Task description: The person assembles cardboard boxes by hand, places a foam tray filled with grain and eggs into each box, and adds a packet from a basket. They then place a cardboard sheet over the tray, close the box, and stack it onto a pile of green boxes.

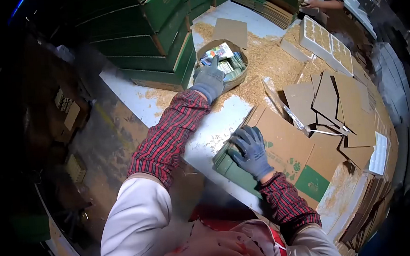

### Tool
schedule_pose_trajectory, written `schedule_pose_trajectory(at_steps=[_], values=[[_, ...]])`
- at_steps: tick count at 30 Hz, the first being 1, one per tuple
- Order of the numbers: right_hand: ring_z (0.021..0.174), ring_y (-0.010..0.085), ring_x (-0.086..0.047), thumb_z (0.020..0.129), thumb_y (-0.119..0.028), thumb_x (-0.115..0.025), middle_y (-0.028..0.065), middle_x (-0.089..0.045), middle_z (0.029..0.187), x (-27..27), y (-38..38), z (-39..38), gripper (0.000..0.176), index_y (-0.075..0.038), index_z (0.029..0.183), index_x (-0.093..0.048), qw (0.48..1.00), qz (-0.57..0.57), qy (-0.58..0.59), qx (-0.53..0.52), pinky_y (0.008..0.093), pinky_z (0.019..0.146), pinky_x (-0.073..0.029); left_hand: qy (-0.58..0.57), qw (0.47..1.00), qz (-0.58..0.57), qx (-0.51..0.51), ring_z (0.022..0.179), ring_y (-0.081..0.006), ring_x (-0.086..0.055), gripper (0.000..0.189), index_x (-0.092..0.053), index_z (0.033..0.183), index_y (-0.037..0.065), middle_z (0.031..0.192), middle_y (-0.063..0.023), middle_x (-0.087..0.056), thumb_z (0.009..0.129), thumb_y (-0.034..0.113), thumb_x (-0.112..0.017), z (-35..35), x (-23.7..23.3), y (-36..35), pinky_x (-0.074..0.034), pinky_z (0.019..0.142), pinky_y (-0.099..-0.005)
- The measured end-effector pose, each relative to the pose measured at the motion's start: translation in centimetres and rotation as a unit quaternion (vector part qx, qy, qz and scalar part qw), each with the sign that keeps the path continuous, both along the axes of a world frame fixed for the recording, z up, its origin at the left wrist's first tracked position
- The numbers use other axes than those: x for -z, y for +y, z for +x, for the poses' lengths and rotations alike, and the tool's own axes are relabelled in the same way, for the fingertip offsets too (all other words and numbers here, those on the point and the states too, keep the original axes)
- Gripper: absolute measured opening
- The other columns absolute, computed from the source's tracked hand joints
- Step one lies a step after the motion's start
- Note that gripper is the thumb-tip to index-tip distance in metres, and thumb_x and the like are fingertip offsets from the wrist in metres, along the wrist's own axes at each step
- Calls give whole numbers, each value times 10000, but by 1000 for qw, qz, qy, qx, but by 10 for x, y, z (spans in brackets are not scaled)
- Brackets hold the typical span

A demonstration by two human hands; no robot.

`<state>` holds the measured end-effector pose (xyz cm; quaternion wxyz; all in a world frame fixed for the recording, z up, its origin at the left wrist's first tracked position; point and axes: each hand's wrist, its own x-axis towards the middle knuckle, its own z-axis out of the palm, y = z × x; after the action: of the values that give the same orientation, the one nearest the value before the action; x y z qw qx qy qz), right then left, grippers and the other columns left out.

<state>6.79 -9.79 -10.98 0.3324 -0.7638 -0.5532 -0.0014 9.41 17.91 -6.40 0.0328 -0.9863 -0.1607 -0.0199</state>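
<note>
My left hand, in a grey glove, reaches to the near left rim of a round tub. Its index finger is stretched out over small printed packets inside, and the other fingers are partly hidden. I cannot make out anything held in it. My right hand, also gloved, lies with fingers apart on a flattened brown and green cardboard box at the table's near edge.
Green boxes are stacked high at the left. Wood shavings cover much of the white table. Loose cardboard pieces and a white tray sit at the right. Another person's hand is at the back right.
</note>
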Motion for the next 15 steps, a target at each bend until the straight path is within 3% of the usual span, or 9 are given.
schedule_pose_trajectory(at_steps=[1, 3, 5, 6, 8, 9, 11, 13, 15], values=[[1235, 394, -461, 777, -249, -738, 143, -559, 1234, -5, -8, -1, 380, -76, 1100, -636, 999, 28, 25, 10, 547, 1082, -300, -43, 998, -46, 7, 1004, -336, -650, 304, -690, 1084, 135, 1416, -218, -474, 871, 333, -602, -10, -17, -18, -502, 895, -437], [1255, 401, -460, 766, -229, -752, 154, -554, 1256, -31, -47, -6, 440, -79, 1154, -608, 988, 46, -10, 148, 547, 1080, -310, -117, 968, -211, 62, 1010, -348, -647, 351, -672, 1134, 106, 1401, -206, -489, 880, 344, -628, -40, -36, -56, -500, 912, -424], [1287, 432, -416, 774, -274, -759, 202, -517, 1335, -43, -113, -9, 540, -70, 1242, -580, 937, 12, -24, 347, 535, 1101, -277, -86, 906, -408, 72, 1120, -339, -614, 555, -560, 1310, 60, 1386, -217, -499, 882, 395, -671, -67, -9, -94, -476, 965, -393], [1329, 440, -362, 788, -334, -749, 239, -460, 1398, -41, -152, -8, 647, -48, 1322, -519, 892, -40, -32, 450, 534, 1117, -249, -54, 863, -502, 5, 1262, -301, -528, 839, -338, 1462, 2, 1400, -233, -482, 858, 455, -706, -81, 16, -113, -442, 1017, -352], [1387, 437, -272, 770, -454, -752, 294, -346, 1473, -12, -235, -7, 961, 37, 1462, -301, 763, -115, 19, 636, 534, 1138, -203, 24, 810, -585, -41, 1377, -330, -374, 1095, -126, 1496, -86, 1479, -273, -354, 815, 537, -714, -84, 58, -132, -365, 1095, -358], [1328, 407, -399, 778, -451, -762, 299, -465, 1380, 13, -274, -4, 1021, 70, 1479, -234, 687, -163, 34, 708, 467, 1103, -308, 77, 769, -632, -63, 1384, -350, -351, 1130, -106, 1493, -101, 1496, -281, -315, 805, 559, -712, -88, 47, -151, -342, 1114, -364], [1150, 330, -574, 794, -432, -770, 250, -614, 1202, 58, -332, 8, 907, 96, 1404, -355, 691, 54, 384, 610, 376, 984, -440, 48, 908, -413, -57, 1368, -365, -351, 1158, -97, 1490, -113, 1488, -272, -312, 800, 601, -694, -89, 71, -182, -322, 1117, -371], [953, 259, -646, 810, -408, -771, 193, -680, 1052, 13, -321, 6, 730, 82, 1279, -499, 697, 115, 432, 560, 313, 838, -502, 10, 894, -444, -63, 1296, -367, -417, 1024, -261, 1456, -79, 1430, -246, -371, 811, 598, -678, -96, 62, -196, -359, 1081, -388], [830, 191, -628, 854, -368, -747, 117, -688, 951, 5, -341, 13, 465, 22, 1079, -629, 721, 162, 357, 571, 311, 758, -510, -19, 851, -524, -43, 1239, -394, -465, 945, -326, 1426, -57, 1353, -243, -443, 814, 573, -673, -97, 51, -189, -387, 1060, -428]])
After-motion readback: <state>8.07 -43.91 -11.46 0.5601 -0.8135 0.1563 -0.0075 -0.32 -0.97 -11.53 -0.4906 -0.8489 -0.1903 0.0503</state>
